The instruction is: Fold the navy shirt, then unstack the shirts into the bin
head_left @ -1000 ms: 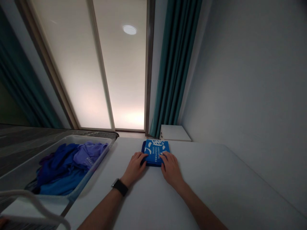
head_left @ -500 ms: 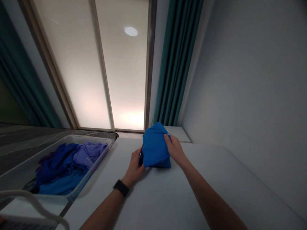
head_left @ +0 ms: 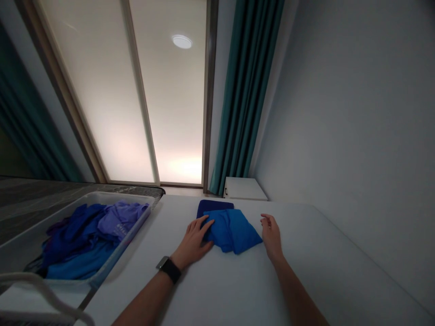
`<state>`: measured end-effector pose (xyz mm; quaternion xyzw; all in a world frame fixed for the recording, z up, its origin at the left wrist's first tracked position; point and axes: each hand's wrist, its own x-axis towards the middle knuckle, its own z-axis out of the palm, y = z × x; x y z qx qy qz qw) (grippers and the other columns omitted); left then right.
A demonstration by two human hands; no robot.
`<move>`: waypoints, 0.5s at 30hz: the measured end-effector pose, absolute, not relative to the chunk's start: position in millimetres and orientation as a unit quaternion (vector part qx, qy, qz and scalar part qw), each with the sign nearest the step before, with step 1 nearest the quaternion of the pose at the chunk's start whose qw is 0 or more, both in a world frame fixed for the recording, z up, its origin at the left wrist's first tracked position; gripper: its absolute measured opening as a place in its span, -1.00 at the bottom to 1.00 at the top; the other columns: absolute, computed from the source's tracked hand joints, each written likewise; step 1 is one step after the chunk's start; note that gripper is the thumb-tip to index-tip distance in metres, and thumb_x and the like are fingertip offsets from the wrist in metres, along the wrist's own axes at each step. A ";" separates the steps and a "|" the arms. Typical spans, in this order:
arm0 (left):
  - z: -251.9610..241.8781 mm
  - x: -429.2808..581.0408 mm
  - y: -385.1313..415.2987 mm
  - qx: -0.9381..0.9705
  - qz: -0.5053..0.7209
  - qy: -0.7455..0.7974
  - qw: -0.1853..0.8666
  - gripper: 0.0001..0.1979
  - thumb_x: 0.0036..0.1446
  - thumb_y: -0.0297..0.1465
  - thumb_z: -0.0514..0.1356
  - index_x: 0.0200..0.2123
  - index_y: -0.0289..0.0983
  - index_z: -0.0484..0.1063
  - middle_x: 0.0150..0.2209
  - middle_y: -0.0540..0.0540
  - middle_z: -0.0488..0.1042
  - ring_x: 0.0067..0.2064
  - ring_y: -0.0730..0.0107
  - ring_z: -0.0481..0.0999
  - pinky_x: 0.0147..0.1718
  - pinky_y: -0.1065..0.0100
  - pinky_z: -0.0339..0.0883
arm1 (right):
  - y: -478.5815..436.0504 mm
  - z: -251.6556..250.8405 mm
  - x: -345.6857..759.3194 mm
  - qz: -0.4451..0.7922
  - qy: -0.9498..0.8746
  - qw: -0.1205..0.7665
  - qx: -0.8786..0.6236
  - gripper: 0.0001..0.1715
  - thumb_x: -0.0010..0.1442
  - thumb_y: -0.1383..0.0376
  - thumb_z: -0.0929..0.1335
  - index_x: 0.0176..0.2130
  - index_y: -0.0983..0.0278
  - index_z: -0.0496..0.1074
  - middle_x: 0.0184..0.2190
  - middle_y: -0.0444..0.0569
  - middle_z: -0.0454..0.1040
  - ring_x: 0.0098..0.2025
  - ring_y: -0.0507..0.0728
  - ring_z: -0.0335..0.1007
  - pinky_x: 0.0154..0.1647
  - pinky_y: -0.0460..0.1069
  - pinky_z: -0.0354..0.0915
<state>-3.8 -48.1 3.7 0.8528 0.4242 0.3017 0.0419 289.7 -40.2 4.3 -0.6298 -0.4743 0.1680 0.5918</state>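
A bright blue folded cloth [head_left: 234, 231], perhaps a garment, lies on the white tabletop [head_left: 231, 290], one fold spreading toward the right. Behind it, partly covered, is a flat dark navy folded cloth [head_left: 214, 206]. My left hand [head_left: 195, 240], with a black watch on the wrist, rests on the left edge of the blue cloth, fingers spread. To the right of the cloth's pointed corner, my right hand [head_left: 271, 233] hovers apart from it with fingers loosely bent and nothing visible in them.
On the left stands a white plastic basket [head_left: 118, 256] with crumpled blue and purple clothes [head_left: 88, 235]. A small white cabinet [head_left: 246, 188] sits beyond the table's far edge, by the teal curtain [head_left: 248, 90]. A grey wall [head_left: 356, 113] rises on the right.
The blue cloth has come down from between both hands onto the table and partly unfolded. My right hand has let go and moved right. The navy cloth now shows behind it.
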 end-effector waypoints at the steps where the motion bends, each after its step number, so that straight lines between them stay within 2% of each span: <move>1: 3.9 -3.7 -47.7 0.846 0.314 0.428 0.039 -0.40 0.08 -0.39 0.20 0.21 -0.10 0.20 0.21 -0.17 0.20 0.19 0.03 0.22 0.14 0.00 0.17 | -46.1 5.1 288.0 0.159 -0.505 0.577 -0.622 -0.57 0.17 0.07 0.18 -0.14 0.28 0.39 -0.35 0.01 0.46 -0.27 0.18 0.39 -0.25 0.05 0.31; 3: 3.6 -4.3 -46.2 0.828 0.337 0.447 0.037 -0.40 0.07 -0.39 0.21 0.20 -0.13 0.19 0.16 -0.18 0.23 0.17 0.05 0.24 0.12 0.02 0.19 | -58.3 7.4 274.6 0.140 -0.596 0.514 -0.600 -0.54 0.19 0.06 0.20 -0.04 0.26 0.36 -0.22 0.06 0.46 -0.16 0.20 0.38 -0.12 0.09 0.30; 6: 1.2 -5.8 -43.2 0.806 0.336 0.486 0.035 -0.34 0.03 -0.37 0.24 0.22 -0.18 0.14 0.12 -0.19 0.26 0.14 0.04 0.25 0.11 -0.01 0.17 | -71.1 5.8 244.7 0.058 -0.722 0.391 -0.568 -0.45 0.10 0.11 0.32 0.07 0.22 0.31 -0.01 0.11 0.37 0.04 0.28 0.28 0.06 0.19 0.21; 8: 0.1 -6.0 -41.9 0.804 0.319 0.501 0.033 -0.48 0.05 -0.38 0.22 0.12 -0.19 0.25 0.06 -0.17 0.31 0.10 0.05 0.27 0.08 -0.02 0.17 | -72.9 3.3 231.1 0.036 -0.739 0.356 -0.570 -0.62 0.12 0.21 0.29 -0.05 0.23 0.37 -0.05 0.11 0.39 0.01 0.29 0.29 0.05 0.20 0.19; 10: 1.0 -5.1 -41.4 0.809 0.306 0.501 0.025 -0.70 0.11 -0.41 0.17 -0.05 -0.18 0.36 -0.02 -0.14 0.35 0.05 0.08 0.29 0.04 0.00 0.18 | -70.0 3.5 228.0 0.061 -0.728 0.377 -0.569 -0.78 0.17 0.28 0.20 -0.22 0.25 0.38 -0.20 0.07 0.43 -0.10 0.24 0.33 -0.03 0.16 0.23; 11: 2.2 -4.4 -41.5 0.812 0.304 0.497 0.022 -0.79 0.14 -0.43 0.14 -0.12 -0.18 0.38 -0.06 -0.13 0.36 0.02 0.09 0.30 0.02 0.02 0.18 | -67.7 5.1 230.0 0.087 -0.716 0.400 -0.566 -0.79 0.20 0.28 0.18 -0.28 0.25 0.37 -0.28 0.03 0.44 -0.17 0.21 0.35 -0.08 0.12 0.25; 15: 9.5 -5.7 -40.4 0.808 0.354 0.469 0.049 -0.85 0.16 -0.47 0.06 -0.22 -0.18 0.37 -0.15 -0.11 0.39 -0.06 0.15 0.33 -0.03 0.06 0.19 | -60.5 15.0 249.4 0.195 -0.602 0.536 -0.559 -0.75 0.22 0.16 0.20 -0.27 0.23 0.35 -0.38 -0.08 0.44 -0.30 0.14 0.35 -0.21 0.02 0.28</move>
